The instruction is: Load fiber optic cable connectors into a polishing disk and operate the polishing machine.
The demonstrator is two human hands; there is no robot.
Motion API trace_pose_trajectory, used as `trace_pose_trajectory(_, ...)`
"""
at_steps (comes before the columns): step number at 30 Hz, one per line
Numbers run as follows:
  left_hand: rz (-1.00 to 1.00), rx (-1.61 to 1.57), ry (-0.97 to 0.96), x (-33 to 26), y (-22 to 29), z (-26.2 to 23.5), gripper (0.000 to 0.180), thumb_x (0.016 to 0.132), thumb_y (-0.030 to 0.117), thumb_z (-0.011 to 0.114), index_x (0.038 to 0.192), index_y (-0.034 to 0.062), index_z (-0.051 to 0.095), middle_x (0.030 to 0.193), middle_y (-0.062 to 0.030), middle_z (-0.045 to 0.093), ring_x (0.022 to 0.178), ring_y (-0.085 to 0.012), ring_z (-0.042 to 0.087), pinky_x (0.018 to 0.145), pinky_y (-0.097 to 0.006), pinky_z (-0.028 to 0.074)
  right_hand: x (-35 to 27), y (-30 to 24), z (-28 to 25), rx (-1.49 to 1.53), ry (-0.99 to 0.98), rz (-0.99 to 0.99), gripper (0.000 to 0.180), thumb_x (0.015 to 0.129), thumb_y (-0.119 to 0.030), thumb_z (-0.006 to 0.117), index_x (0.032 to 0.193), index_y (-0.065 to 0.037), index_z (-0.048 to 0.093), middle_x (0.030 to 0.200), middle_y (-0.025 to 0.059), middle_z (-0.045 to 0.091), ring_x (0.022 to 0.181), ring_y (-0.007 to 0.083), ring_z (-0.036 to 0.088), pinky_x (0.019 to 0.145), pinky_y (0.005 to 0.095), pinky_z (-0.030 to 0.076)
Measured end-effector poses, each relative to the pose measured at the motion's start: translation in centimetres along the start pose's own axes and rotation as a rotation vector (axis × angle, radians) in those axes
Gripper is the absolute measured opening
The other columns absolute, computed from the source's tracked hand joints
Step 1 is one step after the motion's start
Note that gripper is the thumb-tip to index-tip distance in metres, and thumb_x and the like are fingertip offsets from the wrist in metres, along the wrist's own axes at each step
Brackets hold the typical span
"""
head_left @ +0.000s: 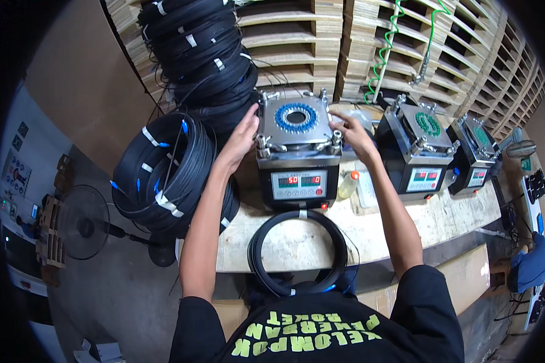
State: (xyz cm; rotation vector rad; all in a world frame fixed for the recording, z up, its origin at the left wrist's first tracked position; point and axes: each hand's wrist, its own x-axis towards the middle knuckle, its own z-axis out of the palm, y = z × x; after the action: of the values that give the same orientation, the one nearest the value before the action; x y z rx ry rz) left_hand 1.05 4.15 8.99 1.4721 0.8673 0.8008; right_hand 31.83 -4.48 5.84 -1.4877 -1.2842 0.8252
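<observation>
A polishing machine [299,184] stands before me, black below with a lit red display panel. On its top is a square metal plate [267,115] carrying a ring of blue connectors [297,118] around a round hole. Metal clamp posts [336,140] rise at the plate's corners. My left hand [242,138] lies along the left side of the plate, its fingers stretched out. Over on the right side, my right hand [356,138] has its fingers apart by the plate's edge; some fingertips are hard to make out. Neither hand visibly holds a loose thing.
A coil of black cable [255,254] lies at the table's front edge. Tall stacks of cable coils [206,78] and large coils [163,172] stand left. Two similar machines [419,145] with green connectors are right, beyond a small orange-capped bottle [348,185]. A floor fan [85,227] stands far left.
</observation>
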Motion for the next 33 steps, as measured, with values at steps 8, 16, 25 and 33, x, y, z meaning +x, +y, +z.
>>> trace_pose_trajectory(8, 0.526, 0.419, 0.261, -8.2, -7.4, 1.0, 0.042, 0.106, 0.017, 0.045, 0.146, 0.0043, 0.043, 0.141, -0.0162, 0.051, 0.112, -0.0266, 0.06, 0.098, -0.036, 0.047, -8.6, 2.3, 0.4, 0.122, 0.164, -0.086, 0.029, 0.097, -0.006, 0.058, 0.125, -0.005, 0.059, 0.07, -0.0026, 0.051, 0.063, 0.0063, 0.046, 0.056, 0.024, 0.039)
trace_pose_trajectory(16, -0.112, 0.735, -0.005, -21.5, -19.2, -1.6, 0.045, 0.103, 0.024, 0.052, 0.142, 0.0049, 0.042, 0.107, -0.0253, 0.064, 0.1, -0.0354, 0.065, 0.088, -0.041, 0.051, -22.7, 14.7, 1.0, -0.45, -0.259, 0.108, 0.038, 0.095, -0.011, 0.063, 0.132, -0.008, 0.051, 0.077, 0.0108, 0.066, 0.071, 0.0154, 0.066, 0.064, 0.0312, 0.051)
trace_pose_trajectory(25, -0.39, 0.366, -0.001, -27.2, -20.7, -0.8, 0.056, 0.099, 0.007, 0.056, 0.151, 0.0123, 0.034, 0.079, -0.0112, 0.06, 0.067, -0.0175, 0.064, 0.061, -0.034, 0.06, -28.2, 9.9, 1.2, 0.064, -0.256, 0.389, 0.04, 0.095, 0.005, 0.053, 0.132, -0.009, 0.049, 0.072, 0.0074, 0.061, 0.056, 0.0123, 0.058, 0.05, 0.0278, 0.047)
trace_pose_trajectory(33, -0.352, 0.144, -0.011, -28.2, -18.4, -0.3, 0.052, 0.1, 0.005, 0.053, 0.149, 0.0143, 0.038, 0.082, -0.0064, 0.057, 0.066, -0.0118, 0.059, 0.061, -0.028, 0.056, -28.8, 7.8, 0.1, 0.311, -0.319, 0.419, 0.02, 0.099, -0.008, 0.055, 0.11, 0.004, 0.066, 0.081, 0.0075, 0.066, 0.069, 0.0124, 0.064, 0.066, 0.0282, 0.055)
